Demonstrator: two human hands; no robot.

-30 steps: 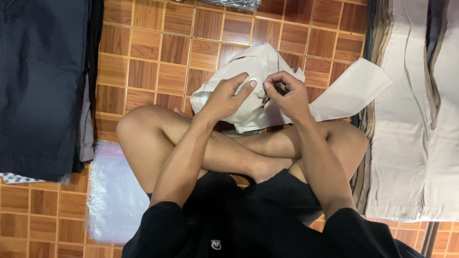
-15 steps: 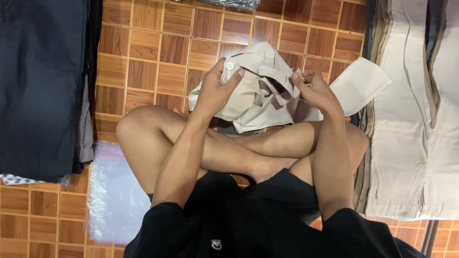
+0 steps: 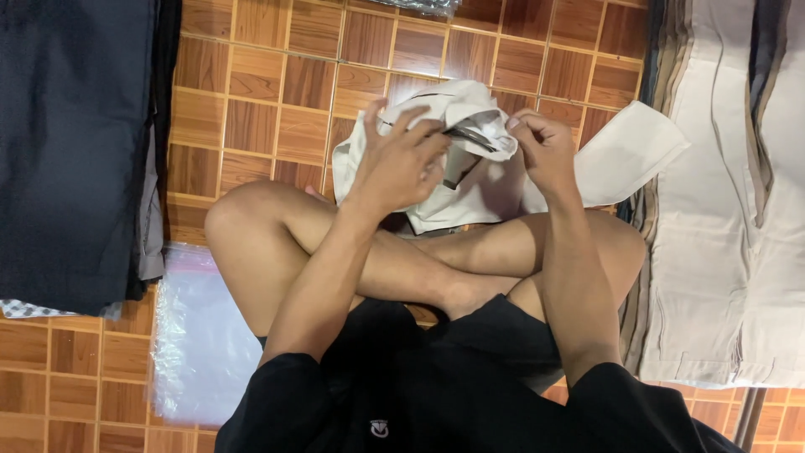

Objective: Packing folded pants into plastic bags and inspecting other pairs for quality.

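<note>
While I sit cross-legged on the brown wooden parquet floor [image 3: 277, 109], my left hand [image 3: 402, 164] and right hand [image 3: 543, 149] hold up a crumpled cream-white cloth garment [image 3: 470, 180] above my knees. Its fabric is bunched and creased, with a grey inner lining showing at the top fold and one flat end trailing right. My left fingers [image 3: 419, 126] are spread and curled over the bundle; my right fingers pinch its top edge. Beside my left leg lies a clear plastic bag [image 3: 197, 335]. A stack of dark folded clothes [image 3: 75, 151] lies left, beige folded trousers [image 3: 729, 210] right.
</note>
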